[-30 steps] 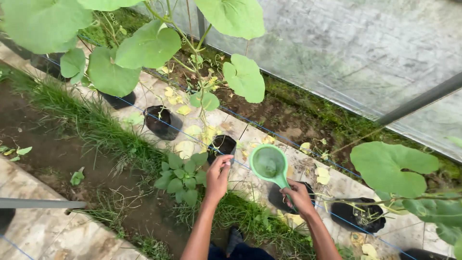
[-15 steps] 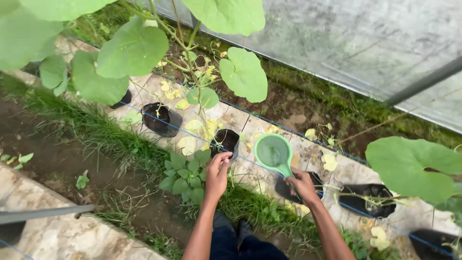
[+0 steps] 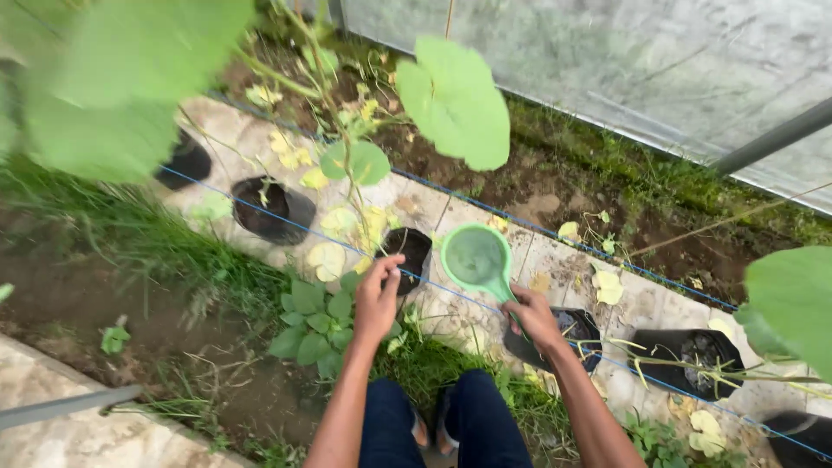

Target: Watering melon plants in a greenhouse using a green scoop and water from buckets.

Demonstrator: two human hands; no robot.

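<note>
Nearest, at the bottom edge, the person's knees (image 3: 451, 425) in dark blue trousers sit over a strip of grass (image 3: 433, 360), both forearms stretching forward from there. No packages, labels or signs show among the things here.

The left hand (image 3: 378, 299) reaches out with its fingers curled over the near rim of a small black grow bag (image 3: 409, 251) that stands on the pale paving slabs (image 3: 485, 303); the fingers touch the rim, but whether they pinch it cannot be told. Dark soil fills the bag. Just left of that hand a low leafy weed (image 3: 316, 322) grows at the edge of the slabs.

The right hand (image 3: 533, 316) is wrapped around the handle of a green scoop (image 3: 477, 257), whose round bowl is held level just right of the small bag; its inside looks murky, and the contents cannot be made out. Under this wrist stands another black bag (image 3: 568, 334), with one more (image 3: 693, 355) further right, from which thin stems lean out.

A blue cord (image 3: 286, 221) runs across the slabs from far left to near right. Further left sits a wider black pot (image 3: 273, 208) holding soil. Yellowed fallen leaves (image 3: 334, 251) lie scattered on the paving.

Beyond, bare earth (image 3: 537, 186) meets a clear plastic sheet wall (image 3: 607, 61). Large green leaves (image 3: 459, 100) hang blurred overhead.
</note>
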